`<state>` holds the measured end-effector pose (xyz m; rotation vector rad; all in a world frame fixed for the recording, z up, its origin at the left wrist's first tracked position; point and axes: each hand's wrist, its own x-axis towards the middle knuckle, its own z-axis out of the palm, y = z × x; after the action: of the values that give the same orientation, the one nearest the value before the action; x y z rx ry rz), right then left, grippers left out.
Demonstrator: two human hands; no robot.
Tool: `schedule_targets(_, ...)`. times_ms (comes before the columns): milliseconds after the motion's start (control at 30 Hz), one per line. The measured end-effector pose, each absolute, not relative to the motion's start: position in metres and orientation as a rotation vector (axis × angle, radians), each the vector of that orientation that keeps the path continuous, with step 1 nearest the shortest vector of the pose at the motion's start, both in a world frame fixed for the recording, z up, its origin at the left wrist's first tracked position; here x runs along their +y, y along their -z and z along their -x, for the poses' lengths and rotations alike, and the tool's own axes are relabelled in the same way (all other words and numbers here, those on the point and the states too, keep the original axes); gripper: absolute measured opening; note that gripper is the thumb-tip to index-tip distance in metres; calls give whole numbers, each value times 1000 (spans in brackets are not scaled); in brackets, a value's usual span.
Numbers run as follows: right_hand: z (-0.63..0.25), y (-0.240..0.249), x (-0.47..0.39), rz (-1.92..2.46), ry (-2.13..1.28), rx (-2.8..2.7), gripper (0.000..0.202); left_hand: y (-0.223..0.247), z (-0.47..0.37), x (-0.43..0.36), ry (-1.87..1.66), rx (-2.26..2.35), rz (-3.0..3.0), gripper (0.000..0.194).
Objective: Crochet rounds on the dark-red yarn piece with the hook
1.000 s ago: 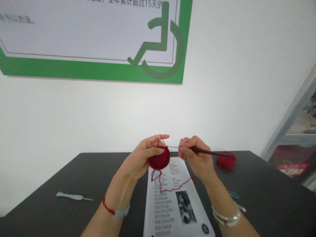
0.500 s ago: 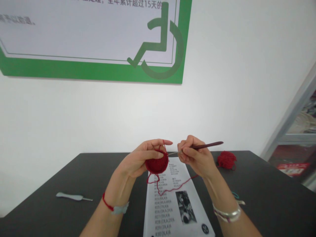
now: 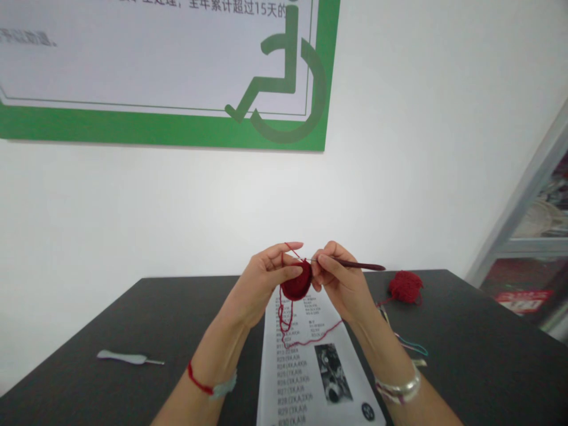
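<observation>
Okay, both my hands are up over the near-middle of the dark table (image 3: 102,396), working at a round red crocheted piece (image 3: 296,285). Call that piece clock centre.

Left hand (image 3: 266,281) is at 9 o'clock: thumb flat on the piece's near face, pinching it, index raised with yarn (image 3: 311,341) over it. Right hand (image 3: 339,273) is at 3, pinching a dark-handled hook (image 3: 364,265) like a pen. Its thin metal shaft reaches the piece's top edge around 12; exact stitch too small to tell.

Yarn hangs slack at 6 in a small tangle, crosses the printed sheet (image 3: 348,378) and runs toward my right wrist. Yarn ball (image 3: 406,287) at 3, past my right hand. Pale-handled hook (image 3: 128,358) lies around 8:30, teal loop (image 3: 415,346) near 4.

Risks, my read: hook slips out of its loop if I pull back at a bad angle; stitch drops. Index dips, tension goes, stitches come out loose. Hook tip could split a strand, since dark red on dark red hides the gaps. The slack tangle might knot or snag on my right wrist. Sheet text sits partly behind my work, so I could misread or miscount a row.
</observation>
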<state>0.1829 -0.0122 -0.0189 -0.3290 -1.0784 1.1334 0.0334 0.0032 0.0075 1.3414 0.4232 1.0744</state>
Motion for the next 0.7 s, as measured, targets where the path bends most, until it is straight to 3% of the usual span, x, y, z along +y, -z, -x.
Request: schedule_targets(700, -204, 21, -10, 350, -939, -1362, 13, -9, -32, -1, -1238, 535, -1479, 27)
